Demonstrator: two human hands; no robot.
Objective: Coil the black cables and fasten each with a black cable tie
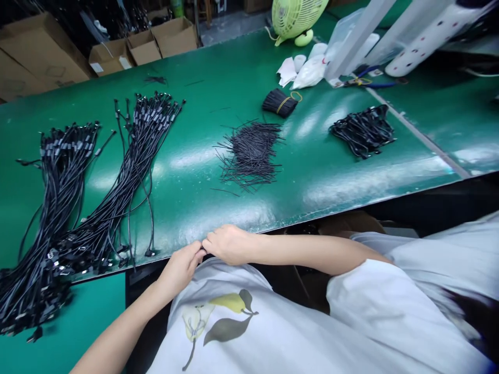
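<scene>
At the table's front edge my left hand (180, 271) and my right hand (229, 244) meet, fingertips together. Both are closed in a pinch. A tiny dark bit shows between the fingers, too small and too covered to name. Beyond them lies a loose pile of short black ties (255, 150). To the left, two bundles of black cables spread over the table: the nearer-middle cable bundle (134, 166) and the far-left cable bundle (64, 182). Their upper ends carry small grey sleeves and connectors.
A banded bundle of black ties (279, 102) and a pile of short black cables (364, 131) lie on the green table (187, 202). Further back are a green fan (298, 18), white tissue rolls (307, 67), pliers (364, 80) and a white post (360, 39). Cardboard boxes (175, 39) stand behind.
</scene>
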